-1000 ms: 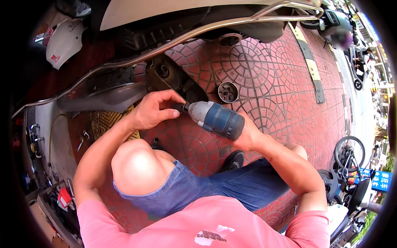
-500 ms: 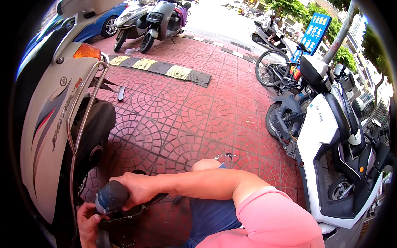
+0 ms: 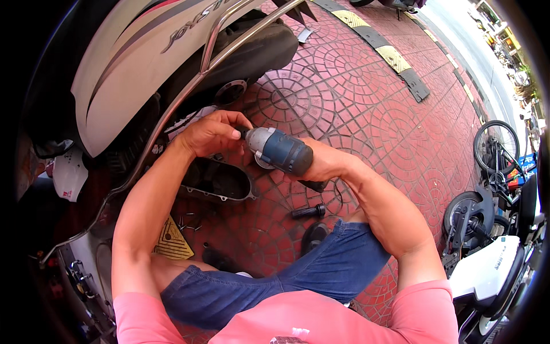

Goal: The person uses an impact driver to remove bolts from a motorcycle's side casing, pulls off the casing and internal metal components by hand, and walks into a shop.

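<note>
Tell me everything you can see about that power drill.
The power drill has a silvery, metal-looking nose, a blue casing and a dark, rounded rear. It is held above the red paving, nose pointing toward the picture's left. The right hand grips it; the left hand is at its nose, though contact is unclear.

Strong daylight, brightest at upper right, where the street (image 3: 461, 54) is burnt out to near white. Red paving (image 3: 338, 109) well lit, colours vivid. Deep shadow below the scooter (image 3: 137, 74); left side dark, detail lost. Power tool (image 3: 285, 152) acceptably sharp. Fisheye bending evident in the metal rail (image 3: 200, 75); corners black, right rim indistinct.
</note>
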{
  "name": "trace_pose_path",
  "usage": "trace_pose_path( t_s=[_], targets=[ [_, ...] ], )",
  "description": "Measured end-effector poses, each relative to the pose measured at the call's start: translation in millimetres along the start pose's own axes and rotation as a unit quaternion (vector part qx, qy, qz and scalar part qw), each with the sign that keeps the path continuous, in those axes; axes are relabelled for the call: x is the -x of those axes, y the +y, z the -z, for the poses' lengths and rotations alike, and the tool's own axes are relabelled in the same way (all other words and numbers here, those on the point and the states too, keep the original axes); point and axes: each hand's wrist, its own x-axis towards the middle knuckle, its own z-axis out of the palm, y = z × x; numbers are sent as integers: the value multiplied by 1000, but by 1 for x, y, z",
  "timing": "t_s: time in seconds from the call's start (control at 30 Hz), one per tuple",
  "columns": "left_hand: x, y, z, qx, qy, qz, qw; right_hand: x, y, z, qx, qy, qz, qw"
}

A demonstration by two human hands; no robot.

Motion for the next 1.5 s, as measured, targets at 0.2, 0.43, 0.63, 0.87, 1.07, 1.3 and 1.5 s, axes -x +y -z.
trace_pose_path(
  t_s=[0.2,0.43,0.63,0.87,1.07,1.3,1.5],
  targets=[
    [-59,-90,33,282,144,-136,939,-48,46,-16,158,157,-54,973],
    [-102,-89,54,382,316,-157,854,-110,97,-11,323,201,-51,923],
    [-115,-87,72,426,259,-189,846,-132,101,-15,329,235,-40,914],
    [-136,-93,68,172,483,-161,843,-143,120,-11,442,213,-26,871],
    [-142,-92,63,183,452,-237,840,-148,119,32,350,149,-27,924],
    [-104,-72,93,343,426,-198,813,-145,121,34,395,155,-43,904],
    [-116,-60,107,305,448,-156,826,-148,127,37,382,156,-37,910]
  ],
)
